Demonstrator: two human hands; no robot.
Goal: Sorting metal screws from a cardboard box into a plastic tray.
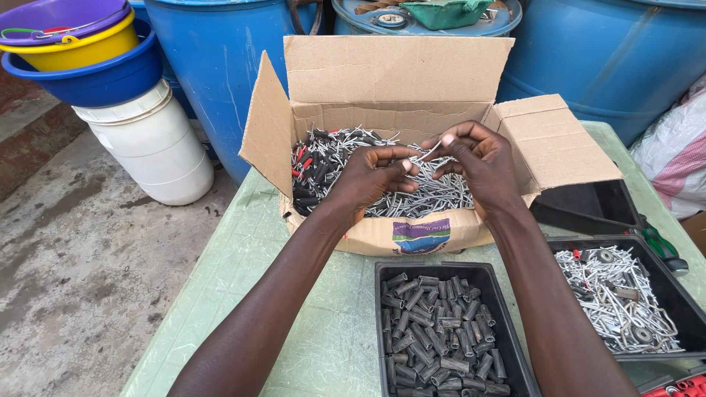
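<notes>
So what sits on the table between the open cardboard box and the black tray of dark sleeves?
Head view: only a bare strip of the pale green table separates the open cardboard box from the black tray of dark sleeves.

Both arms were bare and reached forward from the bottom of the view, converging toward the middle. The left forearm ran up from the lower left, its wrist bent slightly inward; the right forearm rose from the lower right, straighter and steeper. The left hand [368,180] was turned back-up, its fingers curled and the thumb pressed toward the fingertips in a pinch. The right hand [478,165] faced it — 2 fingers stretched toward the left, the thumb below them, the rest loosely folded. The fingertips of both hands nearly met, close together at the same height.
</notes>
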